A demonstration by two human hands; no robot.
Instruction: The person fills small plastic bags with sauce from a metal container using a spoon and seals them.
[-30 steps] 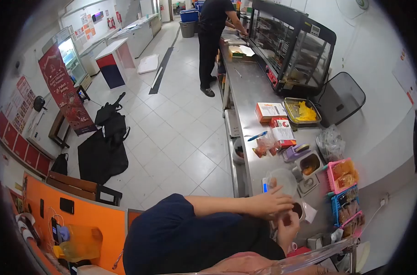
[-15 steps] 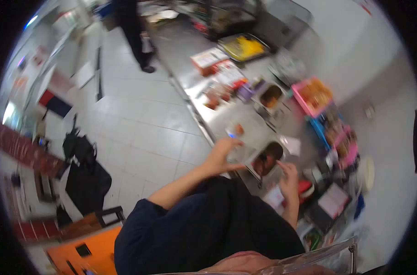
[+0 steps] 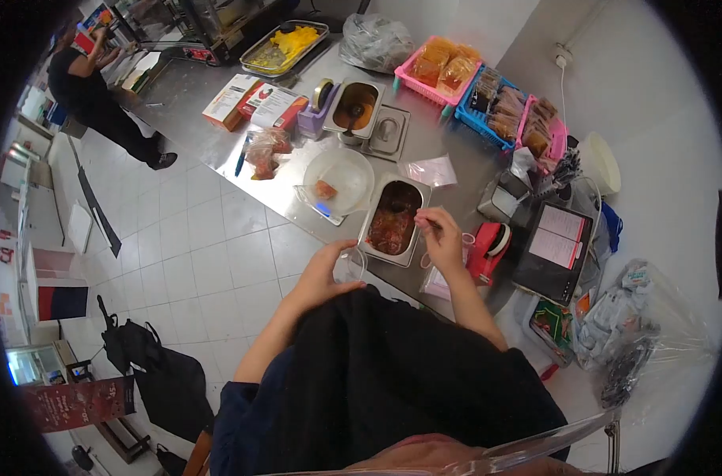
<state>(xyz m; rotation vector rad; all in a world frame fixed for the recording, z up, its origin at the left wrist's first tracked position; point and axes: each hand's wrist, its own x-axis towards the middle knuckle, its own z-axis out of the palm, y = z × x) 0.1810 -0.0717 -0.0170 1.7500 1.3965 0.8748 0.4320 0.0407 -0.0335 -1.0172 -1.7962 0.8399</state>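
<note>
Far left: a co-worker (image 3: 79,87) stood by the steel surface (image 3: 188,107), arms bent. Nearer, a knotted-looking bag of reddish stuff (image 3: 263,155) lay beside a blue pen (image 3: 240,163); soft and likely to sag, best lifted by its loose plastic. Next, a translucent bowl (image 3: 353,165) with one orange-red lump (image 3: 325,190) in it; bowl light, lump probably soft and slick.

My left hand (image 3: 327,275) was curled around a clear plastic piece (image 3: 351,266), bag or cup, too glassy to say, at the surface's front edge. I judged it thin, light, easily crumpled; the rim was the place to hold it.

Right of that, a metal pan (image 3: 386,256) of dark red sauce (image 3: 394,226): stiff, likely weighty, lip the only clean grip. My right hand (image 3: 443,238) hung by its right edge, fingertips drawn together; whether they pinched anything, I couldn't tell. Farther right, a red tool with a pale roll (image 3: 488,252).
</note>
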